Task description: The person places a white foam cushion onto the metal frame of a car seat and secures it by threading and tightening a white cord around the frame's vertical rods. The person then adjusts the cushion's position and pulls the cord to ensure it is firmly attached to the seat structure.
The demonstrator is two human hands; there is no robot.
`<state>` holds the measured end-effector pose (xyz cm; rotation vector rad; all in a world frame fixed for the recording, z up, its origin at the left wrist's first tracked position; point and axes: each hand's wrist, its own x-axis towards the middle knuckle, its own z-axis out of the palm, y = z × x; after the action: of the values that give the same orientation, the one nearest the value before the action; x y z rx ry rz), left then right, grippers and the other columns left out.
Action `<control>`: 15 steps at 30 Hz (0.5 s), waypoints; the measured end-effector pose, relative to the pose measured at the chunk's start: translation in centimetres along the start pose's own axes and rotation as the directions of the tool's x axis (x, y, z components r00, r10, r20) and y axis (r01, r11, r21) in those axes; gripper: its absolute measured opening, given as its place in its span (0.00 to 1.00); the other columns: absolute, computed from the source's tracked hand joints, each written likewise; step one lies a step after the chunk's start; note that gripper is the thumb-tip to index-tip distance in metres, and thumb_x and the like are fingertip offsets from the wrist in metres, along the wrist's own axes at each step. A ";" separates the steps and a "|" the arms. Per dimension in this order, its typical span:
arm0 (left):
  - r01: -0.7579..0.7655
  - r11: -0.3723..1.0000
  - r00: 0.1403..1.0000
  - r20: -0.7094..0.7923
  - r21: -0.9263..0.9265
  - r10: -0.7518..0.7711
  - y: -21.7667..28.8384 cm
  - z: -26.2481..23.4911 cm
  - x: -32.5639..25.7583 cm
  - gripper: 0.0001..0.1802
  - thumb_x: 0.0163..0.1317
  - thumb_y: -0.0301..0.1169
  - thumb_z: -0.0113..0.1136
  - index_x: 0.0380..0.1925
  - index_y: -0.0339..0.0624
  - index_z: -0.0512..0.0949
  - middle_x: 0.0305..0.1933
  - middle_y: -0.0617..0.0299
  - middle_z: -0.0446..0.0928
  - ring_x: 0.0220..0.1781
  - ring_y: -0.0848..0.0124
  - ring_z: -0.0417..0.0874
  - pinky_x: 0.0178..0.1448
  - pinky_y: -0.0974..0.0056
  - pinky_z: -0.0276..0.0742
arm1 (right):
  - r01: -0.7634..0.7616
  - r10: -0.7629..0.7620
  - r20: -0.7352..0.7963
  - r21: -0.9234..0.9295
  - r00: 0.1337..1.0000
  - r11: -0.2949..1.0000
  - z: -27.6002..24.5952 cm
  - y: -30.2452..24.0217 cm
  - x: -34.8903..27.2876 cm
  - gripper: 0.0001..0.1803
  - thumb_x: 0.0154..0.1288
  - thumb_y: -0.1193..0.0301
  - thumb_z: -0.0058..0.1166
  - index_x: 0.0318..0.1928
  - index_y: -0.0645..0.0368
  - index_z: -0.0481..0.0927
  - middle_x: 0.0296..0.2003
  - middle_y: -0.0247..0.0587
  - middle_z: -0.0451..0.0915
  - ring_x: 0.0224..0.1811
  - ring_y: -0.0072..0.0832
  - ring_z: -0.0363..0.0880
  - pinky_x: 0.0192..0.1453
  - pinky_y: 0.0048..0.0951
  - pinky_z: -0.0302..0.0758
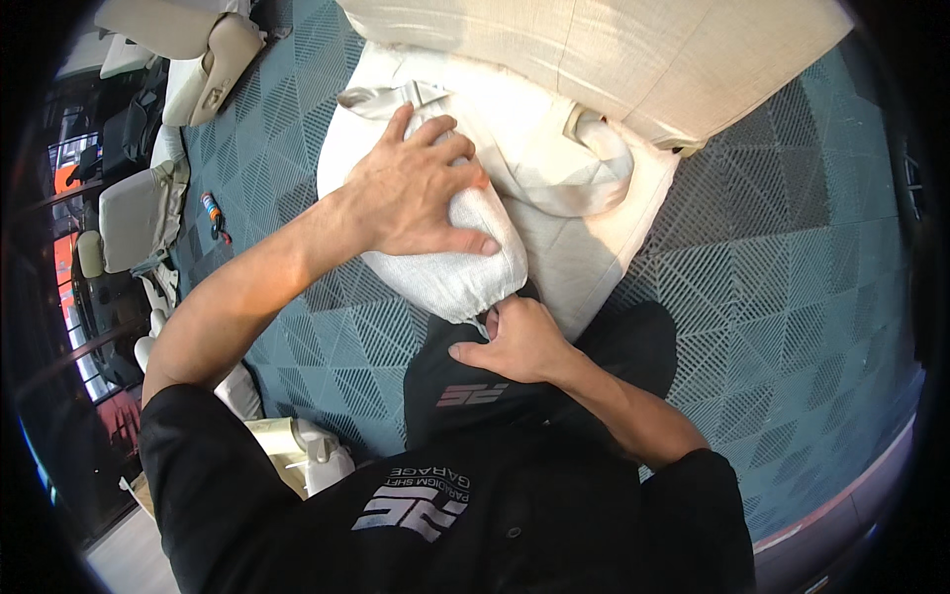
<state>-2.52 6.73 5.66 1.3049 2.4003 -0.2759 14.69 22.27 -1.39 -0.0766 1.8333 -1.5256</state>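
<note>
A person in a black shirt (524,535) and black bottoms (633,346) is low over a teal carpet (752,307) patterned with striped triangles, with both bare hands at 1 rounded, padded piece in a pale grey woven fabric cover (421,282). The piece lies directly in front of the body, near the middle of the view, its near end narrowing to a gathered edge just above the lap. The left hand (421,193) rests on top of the cover with its 4 fingers spread toward the far side and its thumb stretched out to the right, pressed flat and not closed around anything. The right hand (520,337) is at the gathered edge, fingers curled under and thumb standing apart to the left; whether it grips the fabric I cannot tell, because the fingertips are hidden. Beyond and to the right of the cover spreads a cream fabric sheet (604,243), crossed by a pale band (579,198) that bends into a loop. Behind it, at the top, stands a large cream upholstered block (643,54). To the left, well apart from the hands, are a beige seat part (203,84), a pale cushion (139,218) and a small blue-and-orange bottle (210,206) on the carpet.
</note>
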 end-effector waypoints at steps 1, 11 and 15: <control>0.007 1.000 1.000 -0.003 0.009 -0.007 0.2 0.1 0.1 0.49 0.55 0.80 0.50 0.53 0.48 0.83 0.61 0.51 0.77 0.74 0.49 0.67 0.81 0.30 0.47 | 0.001 -0.001 0.001 -0.021 1.000 1.000 0.0 -0.4 0.0 0.33 0.51 0.51 0.72 0.45 0.69 0.82 0.32 0.55 0.85 0.37 0.51 0.87 0.46 0.44 0.82; -0.348 0.928 0.925 -0.212 -0.134 0.316 -0.1 0.9 0.7 0.20 0.70 0.45 0.60 0.28 0.40 0.83 0.33 0.59 0.79 0.49 0.61 0.80 0.63 0.53 0.73 | 0.145 -0.154 -0.061 -0.137 0.986 0.980 1.0 0.9 0.8 0.30 0.52 0.51 0.71 0.35 0.72 0.82 0.25 0.58 0.83 0.31 0.53 0.85 0.41 0.46 0.82; -0.355 0.926 0.934 -0.020 -0.125 0.356 0.5 0.0 2.3 0.17 0.70 0.40 0.60 0.26 0.41 0.82 0.32 0.60 0.79 0.42 0.64 0.79 0.56 0.57 0.76 | 0.176 -0.190 -0.064 -0.186 0.980 0.967 1.3 1.6 0.8 0.31 0.52 0.51 0.71 0.35 0.72 0.82 0.26 0.60 0.84 0.33 0.54 0.86 0.43 0.46 0.83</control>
<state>-3.26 8.72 4.66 1.6406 2.0859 -0.0198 15.49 21.31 -3.19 -0.2807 2.0743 -1.5022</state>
